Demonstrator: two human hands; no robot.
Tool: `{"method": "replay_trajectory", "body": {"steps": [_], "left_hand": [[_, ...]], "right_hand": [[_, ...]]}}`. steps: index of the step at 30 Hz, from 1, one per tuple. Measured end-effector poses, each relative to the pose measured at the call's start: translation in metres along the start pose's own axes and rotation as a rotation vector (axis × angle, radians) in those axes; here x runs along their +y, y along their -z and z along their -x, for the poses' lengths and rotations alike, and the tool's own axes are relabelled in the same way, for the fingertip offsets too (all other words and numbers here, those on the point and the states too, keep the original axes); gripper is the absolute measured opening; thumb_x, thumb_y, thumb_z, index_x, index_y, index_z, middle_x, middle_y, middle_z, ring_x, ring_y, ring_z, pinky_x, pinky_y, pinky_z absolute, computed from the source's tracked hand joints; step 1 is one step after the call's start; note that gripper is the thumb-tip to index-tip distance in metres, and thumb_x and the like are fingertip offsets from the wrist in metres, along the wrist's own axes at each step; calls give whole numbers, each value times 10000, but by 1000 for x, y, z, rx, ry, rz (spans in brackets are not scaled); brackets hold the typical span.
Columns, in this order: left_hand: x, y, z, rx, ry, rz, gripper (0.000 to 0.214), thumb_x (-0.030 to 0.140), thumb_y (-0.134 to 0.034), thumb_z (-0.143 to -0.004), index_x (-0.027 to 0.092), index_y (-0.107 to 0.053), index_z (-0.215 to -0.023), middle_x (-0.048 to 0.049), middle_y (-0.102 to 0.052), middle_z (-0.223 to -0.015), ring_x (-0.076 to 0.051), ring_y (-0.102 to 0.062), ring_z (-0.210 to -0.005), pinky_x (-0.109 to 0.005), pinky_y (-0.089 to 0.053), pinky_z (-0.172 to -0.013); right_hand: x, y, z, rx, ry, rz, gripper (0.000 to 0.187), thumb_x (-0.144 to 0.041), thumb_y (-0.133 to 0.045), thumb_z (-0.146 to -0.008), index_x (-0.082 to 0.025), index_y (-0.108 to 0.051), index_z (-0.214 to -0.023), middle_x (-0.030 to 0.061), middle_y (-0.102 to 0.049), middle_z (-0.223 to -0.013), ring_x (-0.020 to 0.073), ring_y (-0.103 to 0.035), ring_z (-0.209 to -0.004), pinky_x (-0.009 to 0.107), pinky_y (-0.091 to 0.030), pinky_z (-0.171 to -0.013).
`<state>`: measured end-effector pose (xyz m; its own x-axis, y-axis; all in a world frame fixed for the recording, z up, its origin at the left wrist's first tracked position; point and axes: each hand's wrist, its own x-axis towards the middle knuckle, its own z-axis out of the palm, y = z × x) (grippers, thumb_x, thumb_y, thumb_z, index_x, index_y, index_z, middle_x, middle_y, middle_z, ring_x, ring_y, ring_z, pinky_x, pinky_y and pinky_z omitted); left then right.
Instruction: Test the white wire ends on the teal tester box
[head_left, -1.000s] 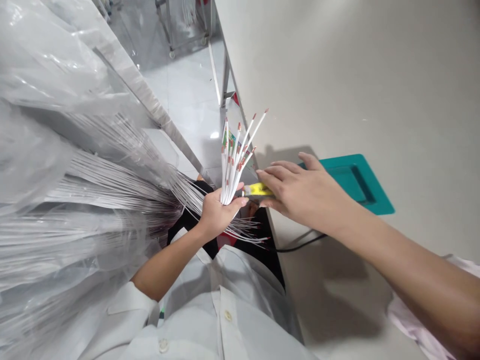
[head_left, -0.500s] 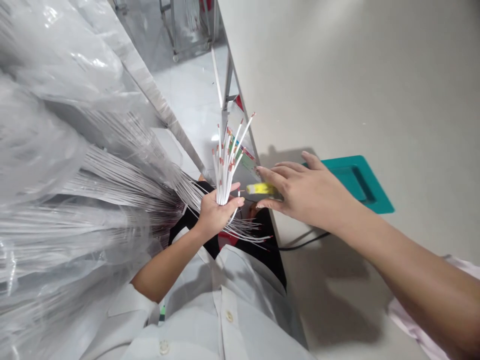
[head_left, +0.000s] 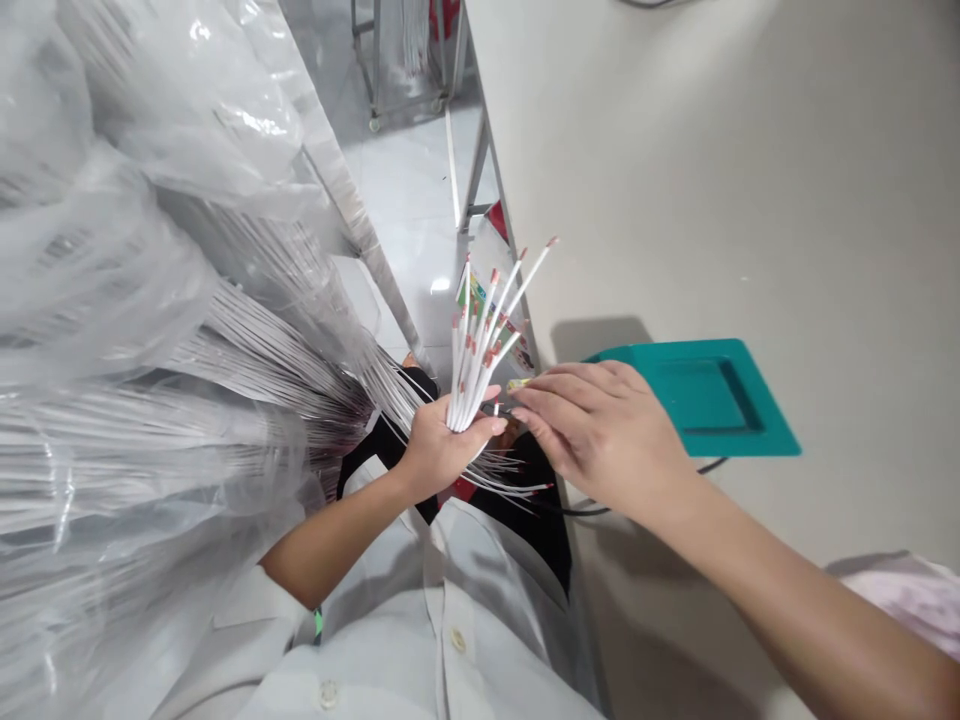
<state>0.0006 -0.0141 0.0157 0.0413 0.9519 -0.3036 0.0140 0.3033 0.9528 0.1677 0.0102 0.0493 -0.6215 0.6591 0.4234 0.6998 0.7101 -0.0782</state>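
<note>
My left hand [head_left: 435,450] is closed round a bunch of thin white wires [head_left: 480,335] with red-orange tips, which fan upward from my fist. My right hand [head_left: 600,430] reaches in from the right, fingers curled, its fingertips right beside the bunch. A small yellow object [head_left: 517,385] peeks out under those fingers; whether they grip it is not clear. A thick mass of the same white wires [head_left: 225,380] in clear plastic hangs at the left.
A teal tray-like device [head_left: 705,400] lies on the pale worktable [head_left: 750,180], with a black cable [head_left: 592,510] running from it. A metal frame rail [head_left: 360,230] crosses the left. Shiny floor and a trolley frame [head_left: 390,70] lie beyond.
My right hand has slid closer to the bunch and now covers most of the yellow object. The wire tips have fanned out to the right again. The view has shifted slightly.
</note>
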Motion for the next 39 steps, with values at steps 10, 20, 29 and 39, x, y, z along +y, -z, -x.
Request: {"method": "replay_trajectory", "body": {"steps": [10,20,29,39], "left_hand": [[-6,2,10,-25,-198,-251,249,292,-636,-735,169,-688,-945,-27,-702,-793,-165,-636,-737,-270,-496,-756],[-20,18,18,-50,-418,-392,330,104,-607,-675,260,-722,-943,-25,-724,-807,-165,-647,-713,-239,-486,-709],[-11,7,6,35,-42,-162,318,245,-661,-691,177,-693,-1000,-21,-709,-777,-145,-630,-701,-249,-494,-708],[-6,-9,-16,-6,70,100,418,232,-687,-681,162,-648,-1091,-28,-710,-720,-129,-628,-610,-253,-522,-634]], "right_hand": [[-9,-15,6,69,-48,-197,104,-173,-528,-823,-160,-631,-821,72,-686,-823,203,-610,-802,330,-434,-727],[-37,-24,10,-151,-956,-1404,230,-385,-571,-726,-205,-482,-615,-57,-363,-445,81,-303,-366,222,-274,-341],[-5,10,14,-125,-416,-190,318,-371,-494,-845,-166,-595,-1065,133,-661,-956,268,-608,-850,355,-447,-660],[34,1,4,-373,-11,279,261,-131,-417,-839,-111,-646,-960,136,-701,-856,326,-594,-960,555,-303,-928]]}}
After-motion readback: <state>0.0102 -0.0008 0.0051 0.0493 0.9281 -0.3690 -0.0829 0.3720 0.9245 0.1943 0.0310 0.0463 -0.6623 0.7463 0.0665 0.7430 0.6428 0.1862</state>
